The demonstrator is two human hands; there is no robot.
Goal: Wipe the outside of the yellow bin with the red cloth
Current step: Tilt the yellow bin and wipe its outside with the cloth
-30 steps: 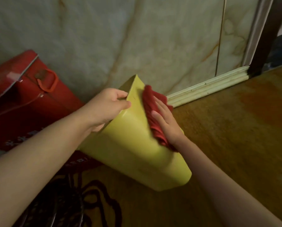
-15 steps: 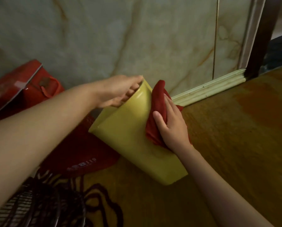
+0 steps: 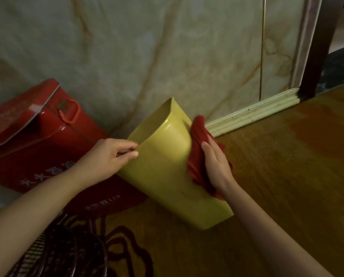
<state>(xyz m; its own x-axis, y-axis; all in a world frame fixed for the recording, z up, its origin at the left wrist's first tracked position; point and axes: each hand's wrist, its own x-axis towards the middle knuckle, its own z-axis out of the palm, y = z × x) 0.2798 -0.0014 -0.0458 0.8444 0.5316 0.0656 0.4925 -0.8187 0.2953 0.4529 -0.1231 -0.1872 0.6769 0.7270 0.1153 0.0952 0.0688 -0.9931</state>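
— Marble-veined wall [image 3: 147, 56] fills the back of the head view, with a pale moulded skirting [image 3: 253, 114] along its foot and a brown wooden floor [image 3: 287, 176] below. Where is the bin?

— The yellow bin [image 3: 167, 172] is tilted, its open mouth pointing up and away toward the wall and its closed base toward the camera. Whether the base touches the floor I cannot tell.

— And the hands?

— The left hand [image 3: 111, 156] is at the bin's near-left rim, thumb and fingers pinched together on the edge; the fingertips inside the rim are hidden. The right hand [image 3: 217, 166] lies flat, fingers together, pressing the red cloth [image 3: 197, 152] against the bin's right outer side. Most of the cloth is bunched between palm and bin; only its folds above and below the hand show.

— What sits left of the bin?

— A red box [image 3: 47, 148] with a lighter-edged lid and a red loop handle, partly behind the left forearm and cut off by the frame edge. White characters are printed on it, too blurred to read.

— Anything nearer than the bin?

— A dark wire grille [image 3: 53, 250] at the lower left, cut off and too dim to identify, and a dark curling pattern [image 3: 127, 246] on the floor.
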